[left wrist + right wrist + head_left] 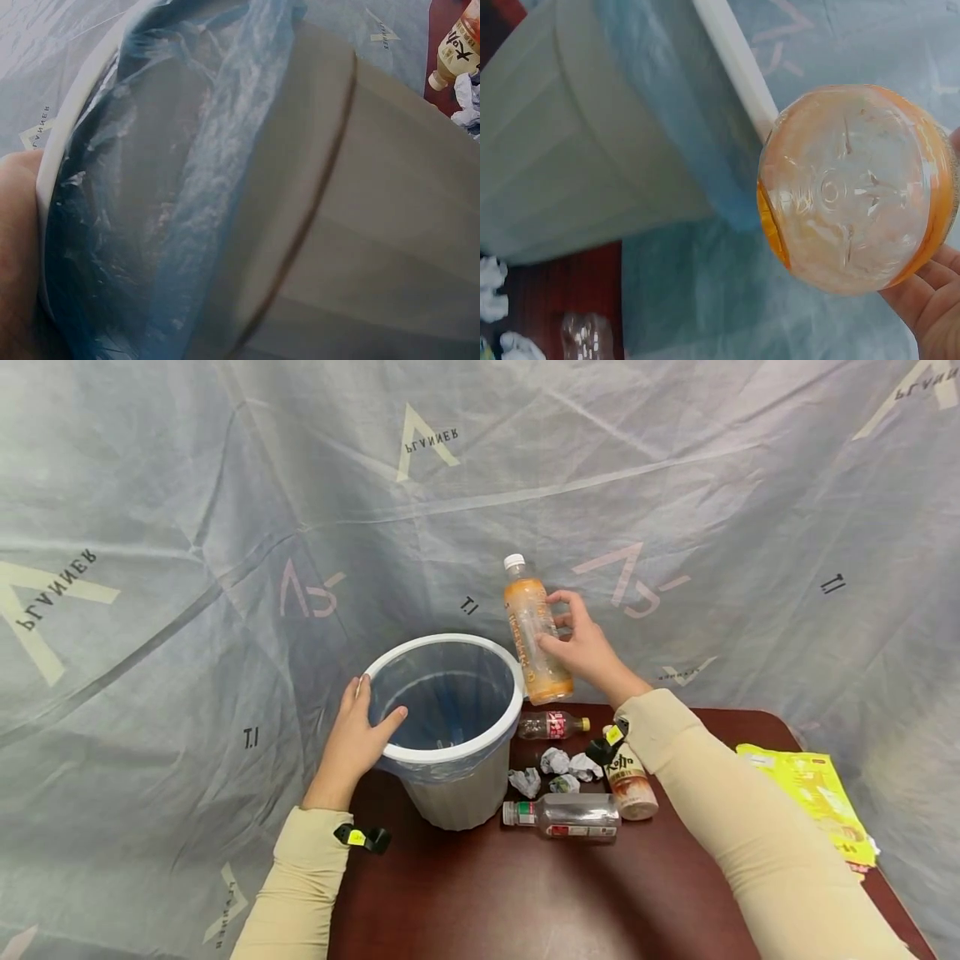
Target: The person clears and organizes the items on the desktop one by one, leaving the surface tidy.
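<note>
In the head view, my right hand [581, 643] grips a clear plastic bottle [534, 635] with an orange label and white cap. It holds the bottle nearly upright, just right of the trash can's rim. The right wrist view shows the bottle's round base [840, 191] beside that rim. My left hand [352, 739] holds the left side of the white rim [442, 753], thumb over the edge. A thin blue liner bag [225, 150] folds over the grey trash can [457, 797]. Part of the left hand lies outside the left wrist view.
Right of the can lie a small bottle with a red label [551, 725], several crumpled paper balls [555, 761], a clear bottle [573, 814] on its side and a brown-and-cream bottle [632, 787]. Yellow packaging [813, 797] lies at the table's [555, 893] right edge. Grey sheeting [450, 527] hangs behind.
</note>
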### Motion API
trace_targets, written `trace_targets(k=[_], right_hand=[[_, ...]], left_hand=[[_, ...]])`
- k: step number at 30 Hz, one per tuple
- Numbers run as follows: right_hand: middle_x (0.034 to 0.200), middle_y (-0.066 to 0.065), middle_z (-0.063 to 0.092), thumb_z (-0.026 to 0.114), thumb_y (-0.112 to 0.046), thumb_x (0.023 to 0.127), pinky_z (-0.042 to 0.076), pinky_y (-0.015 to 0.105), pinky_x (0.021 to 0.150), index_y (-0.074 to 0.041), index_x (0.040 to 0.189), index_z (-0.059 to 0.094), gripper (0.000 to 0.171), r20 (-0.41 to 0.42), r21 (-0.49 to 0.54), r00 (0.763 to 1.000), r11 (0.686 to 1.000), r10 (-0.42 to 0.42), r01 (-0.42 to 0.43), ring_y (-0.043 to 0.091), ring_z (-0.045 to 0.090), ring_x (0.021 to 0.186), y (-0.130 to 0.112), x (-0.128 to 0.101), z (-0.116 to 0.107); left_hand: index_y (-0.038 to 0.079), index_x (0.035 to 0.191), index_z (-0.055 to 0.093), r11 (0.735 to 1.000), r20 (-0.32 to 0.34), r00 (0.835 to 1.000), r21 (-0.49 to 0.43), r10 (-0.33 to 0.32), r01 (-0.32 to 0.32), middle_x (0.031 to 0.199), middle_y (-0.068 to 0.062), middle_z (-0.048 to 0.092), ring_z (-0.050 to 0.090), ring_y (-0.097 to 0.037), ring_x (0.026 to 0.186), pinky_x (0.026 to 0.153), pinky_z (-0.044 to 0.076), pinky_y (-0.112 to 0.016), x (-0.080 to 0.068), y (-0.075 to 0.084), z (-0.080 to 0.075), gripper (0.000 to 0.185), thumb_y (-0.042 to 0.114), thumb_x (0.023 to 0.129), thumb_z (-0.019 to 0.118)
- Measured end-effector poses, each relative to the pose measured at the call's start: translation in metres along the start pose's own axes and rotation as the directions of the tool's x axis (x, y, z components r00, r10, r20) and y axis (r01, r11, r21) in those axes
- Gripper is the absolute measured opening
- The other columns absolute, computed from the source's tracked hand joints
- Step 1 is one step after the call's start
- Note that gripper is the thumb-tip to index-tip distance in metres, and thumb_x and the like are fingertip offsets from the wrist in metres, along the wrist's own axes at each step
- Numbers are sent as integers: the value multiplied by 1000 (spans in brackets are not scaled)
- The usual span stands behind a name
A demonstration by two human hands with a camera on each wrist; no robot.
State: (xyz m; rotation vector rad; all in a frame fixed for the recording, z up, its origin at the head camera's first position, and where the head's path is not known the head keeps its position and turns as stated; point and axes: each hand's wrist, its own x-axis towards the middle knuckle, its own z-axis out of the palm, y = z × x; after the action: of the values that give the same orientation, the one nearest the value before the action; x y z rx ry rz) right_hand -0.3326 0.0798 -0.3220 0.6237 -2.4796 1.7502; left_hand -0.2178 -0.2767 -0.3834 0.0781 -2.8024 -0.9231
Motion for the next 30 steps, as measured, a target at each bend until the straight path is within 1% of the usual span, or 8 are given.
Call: trace_targets(k=[4,10,16,19,23,25,30], right_hand=[[130,23,56,62,-16,96,56,56,80,-22,144,34,56,6,52,999,998,-35,34,42,65,108,-9,4,11],[124,21,57,63,-17,96,57,53,78,-24,141,34,54,6,139,998,989,-60,59,40,67,103,-22,12,31],[123,19,57,64,-21,97,57,53,79,-27,142,34,55,13,135,999,990,-34,32,37,67,101,-27,14,56],[122,18,56,65,-23,96,57,52,78,-28,141,34,55,19,113,1000,994,-10,8,35,68,100,-26,13,68],[119,15,58,65,-26,96,58,50,76,-30,141,34,55,31,42,999,999,5,-7,33,69,94,-20,12,82],[117,15,59,65,-29,96,58,48,76,-30,141,34,55,44,-10,999,1000,1,-1,32,70,92,-17,11,88],[123,15,62,65,-35,96,57,47,78,-29,142,31,58,91,-133,996,991,-17,29,29,67,96,-15,9,100]], left_hand=[[8,164,7,1000,2,1000,-12,4,-4,169,-17,1,17,-47,150,115,25,-65,-1,4,0,96,60,98,54],[8,164,7,1000,-3,1000,-14,6,-6,169,-17,1,16,-47,151,115,24,-65,0,5,-2,96,59,98,54],[8,164,6,1000,4,1000,-14,2,-2,169,-17,0,16,-46,151,115,24,-65,-1,5,-3,96,59,98,54],[10,164,5,1000,5,1000,-19,1,-1,169,-16,-1,15,-46,151,115,24,-65,-1,6,-3,97,60,97,54],[10,164,4,1000,5,1000,-18,4,-4,169,-16,0,15,-46,151,115,24,-65,1,6,-3,97,62,97,54],[10,164,5,1000,5,1000,-17,3,-2,169,-16,0,15,-46,151,115,24,-65,1,5,-2,97,61,97,54],[9,164,5,1000,3,1000,-13,-7,7,169,-16,0,14,-46,152,116,23,-65,1,3,-2,97,60,97,55]])
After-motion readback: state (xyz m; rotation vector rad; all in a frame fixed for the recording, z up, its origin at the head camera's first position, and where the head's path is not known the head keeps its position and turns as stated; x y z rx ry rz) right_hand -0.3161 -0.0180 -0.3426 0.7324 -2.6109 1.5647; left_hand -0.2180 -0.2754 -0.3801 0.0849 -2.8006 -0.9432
